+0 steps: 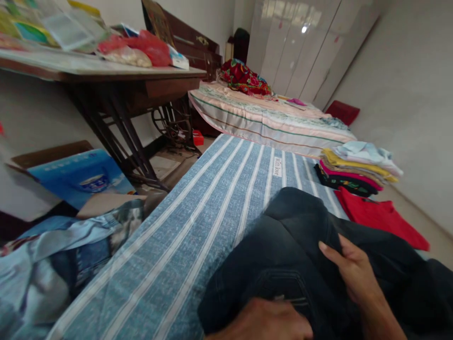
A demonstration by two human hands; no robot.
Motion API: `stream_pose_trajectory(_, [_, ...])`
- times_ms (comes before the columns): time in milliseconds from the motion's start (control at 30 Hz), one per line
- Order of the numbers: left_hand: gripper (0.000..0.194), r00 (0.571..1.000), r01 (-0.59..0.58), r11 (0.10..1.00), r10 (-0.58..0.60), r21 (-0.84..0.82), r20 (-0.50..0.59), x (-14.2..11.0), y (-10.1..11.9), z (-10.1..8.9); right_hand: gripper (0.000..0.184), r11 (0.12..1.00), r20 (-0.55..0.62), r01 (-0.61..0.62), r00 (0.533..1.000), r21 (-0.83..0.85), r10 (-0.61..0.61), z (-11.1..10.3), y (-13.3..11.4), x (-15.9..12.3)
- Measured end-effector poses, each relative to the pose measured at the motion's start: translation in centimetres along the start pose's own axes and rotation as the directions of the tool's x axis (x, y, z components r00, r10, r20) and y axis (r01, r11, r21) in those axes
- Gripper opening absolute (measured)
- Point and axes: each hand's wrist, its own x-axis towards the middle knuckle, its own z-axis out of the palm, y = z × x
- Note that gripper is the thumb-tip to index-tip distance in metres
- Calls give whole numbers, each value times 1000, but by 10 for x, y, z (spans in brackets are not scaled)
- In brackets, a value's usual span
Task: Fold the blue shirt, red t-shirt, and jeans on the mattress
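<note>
Dark jeans (pixel 290 236) lie bunched across the near right of the striped bed cover, a back pocket with visible stitching facing up. My right hand (pixel 350 264) grips a fold of them, thumb on top and fingers tucked into the cloth. Low in the view, my left hand (pixel 269 321) is closed on the jeans close below the pocket. It is blurred, and its fingertips are hidden. Past the jeans, on the right, a red garment (pixel 380 215) lies flat beside a stack of folded clothes (pixel 357 167).
The blue striped cover (pixel 198 226) stretches ahead to a second bed (pixel 269 115) with a red floral blanket (pixel 244 78). At left stand a sewing-machine table (pixel 134 78) holding bags, a blue carton (pixel 88 177) and a heap of denim clothes (pixel 71 264).
</note>
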Motion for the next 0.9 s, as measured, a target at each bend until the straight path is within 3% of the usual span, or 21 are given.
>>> stream_pose_trajectory(33, [19,978,78,996,-66,50,-200,-1,1,-17,62,1000,-17,0,1000,-31,-1,-7,3,-3])
stream_pose_trajectory(100, [27,836,340,924,-212,174,-506,-5,0,-48,59,993,-34,-17,999,-114,14,-19,9,-10])
stream_pose_trajectory(167, [35,746,507,824,-274,252,-607,-12,-4,-65,56,974,1,-45,999,-222,47,-30,13,-15])
stream_pose_trajectory(200, [38,733,556,787,-314,266,-603,-17,-7,-67,56,956,23,-53,998,-287,62,-36,12,-15])
stream_pose_trajectory(300, [37,730,617,749,-429,243,-533,-30,-14,-59,63,829,-53,-23,999,-558,-8,-48,0,-2])
stream_pose_trajectory(367, [32,735,606,757,-415,245,-537,-37,-16,-49,67,647,-139,5,975,-762,-171,-51,-15,22])
stream_pose_trajectory(433, [29,741,577,769,-351,274,-572,-41,-16,-42,62,429,-47,83,958,-899,-283,-45,-30,56])
stream_pose_trajectory(500, [29,748,549,781,-300,297,-593,-43,-15,-39,60,208,31,94,957,-974,-288,-30,-41,94])
stream_pose_trajectory(567, [29,753,533,789,-277,306,-596,-43,-15,-40,55,32,70,77,981,-997,-179,-9,-44,126])
stream_pose_trajectory(600, [29,755,527,792,-270,308,-598,-43,-15,-41,53,-21,126,124,987,-992,-100,2,-42,137])
stream_pose_trajectory(733, [24,751,508,810,-250,292,-611,-46,-15,-44,33,-58,215,211,975,-976,-57,30,-29,156])
stream_pose_trajectory(800, [23,759,489,822,-237,291,-607,-52,-14,-45,35,-61,179,173,978,-983,-107,26,-29,160])
stream_pose_trajectory(900, [29,808,436,836,-202,332,-554,-69,-13,-44,48,-25,21,16,980,-1000,-198,2,-35,171])
